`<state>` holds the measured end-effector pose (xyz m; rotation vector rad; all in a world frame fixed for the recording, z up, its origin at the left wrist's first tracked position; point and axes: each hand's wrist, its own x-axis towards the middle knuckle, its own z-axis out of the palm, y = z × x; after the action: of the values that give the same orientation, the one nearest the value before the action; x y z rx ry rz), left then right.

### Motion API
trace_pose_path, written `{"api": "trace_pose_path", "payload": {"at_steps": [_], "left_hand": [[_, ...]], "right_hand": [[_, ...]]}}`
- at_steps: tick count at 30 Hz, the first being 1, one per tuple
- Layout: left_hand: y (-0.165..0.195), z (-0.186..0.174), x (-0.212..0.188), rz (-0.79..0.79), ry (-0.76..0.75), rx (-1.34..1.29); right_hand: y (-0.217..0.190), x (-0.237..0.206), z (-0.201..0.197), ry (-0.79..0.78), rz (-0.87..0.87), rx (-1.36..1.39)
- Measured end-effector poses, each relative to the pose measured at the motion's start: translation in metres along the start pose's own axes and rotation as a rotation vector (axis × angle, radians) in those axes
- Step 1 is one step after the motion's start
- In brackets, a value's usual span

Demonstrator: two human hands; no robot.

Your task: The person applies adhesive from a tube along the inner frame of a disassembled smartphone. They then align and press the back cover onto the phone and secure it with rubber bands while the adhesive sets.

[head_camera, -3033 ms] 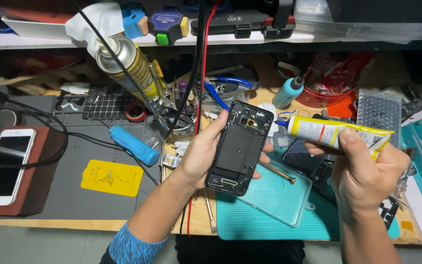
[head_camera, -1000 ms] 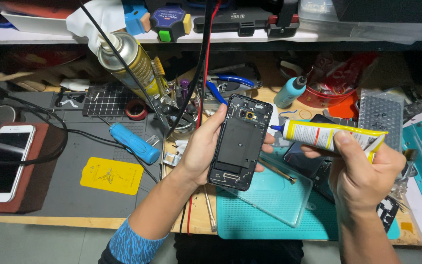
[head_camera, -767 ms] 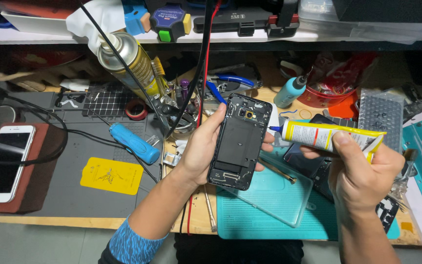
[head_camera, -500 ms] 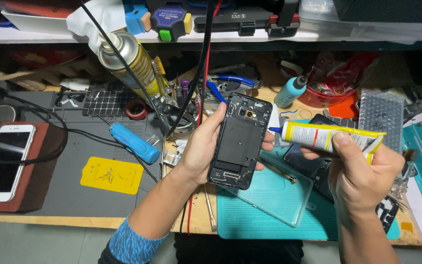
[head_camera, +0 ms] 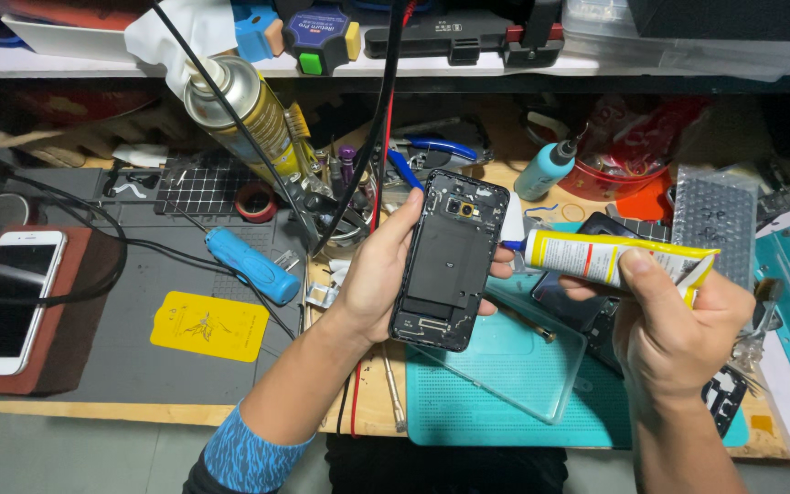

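My left hand point(head_camera: 378, 274) holds a black phone point(head_camera: 448, 259) with its back cover off, inner parts and camera facing up, above the bench. My right hand point(head_camera: 674, 320) grips a yellow and white glue tube point(head_camera: 610, 256). The tube's blue nozzle tip touches the phone's right edge near the top. Under the phone lies a clear glass-like panel point(head_camera: 518, 357) on a teal mat point(head_camera: 505, 412).
A white phone point(head_camera: 6, 300) rests on a brown block at left. A blue-handled screwdriver point(head_camera: 253, 265), yellow card point(head_camera: 209, 327), spray can point(head_camera: 244, 110), tweezers, hanging cables point(head_camera: 372, 137), a small blue bottle point(head_camera: 546, 169) and a bubble-wrap piece point(head_camera: 715, 220) crowd the bench.
The glue tube's nozzle has come in against the phone's right edge and stays there. The phone tilted slightly more upright in my left hand. Otherwise little differs.
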<state>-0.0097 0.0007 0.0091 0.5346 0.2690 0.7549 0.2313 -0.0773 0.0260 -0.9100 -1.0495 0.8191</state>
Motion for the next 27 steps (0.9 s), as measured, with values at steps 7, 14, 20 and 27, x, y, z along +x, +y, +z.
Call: {"api": "trace_pose_path", "payload": {"at_steps": [7, 14, 20, 27], "left_hand": [[-0.0005, -0.0007, 0.0005, 0.021, -0.025, -0.031], [-0.0001, -0.0004, 0.0007, 0.034, -0.001, -0.018], [0.0012, 0.0012, 0.0006, 0.043, 0.006, 0.006], [0.0021, 0.0012, 0.0013, 0.020, 0.015, -0.008]], "right_hand": [[0.0007, -0.0004, 0.0003, 0.002, 0.022, 0.029], [-0.0001, -0.0012, 0.0005, 0.013, 0.044, 0.012], [0.0002, -0.0008, 0.0002, 0.005, 0.049, 0.013], [-0.0001, -0.0008, 0.0005, 0.002, 0.055, 0.016]]}}
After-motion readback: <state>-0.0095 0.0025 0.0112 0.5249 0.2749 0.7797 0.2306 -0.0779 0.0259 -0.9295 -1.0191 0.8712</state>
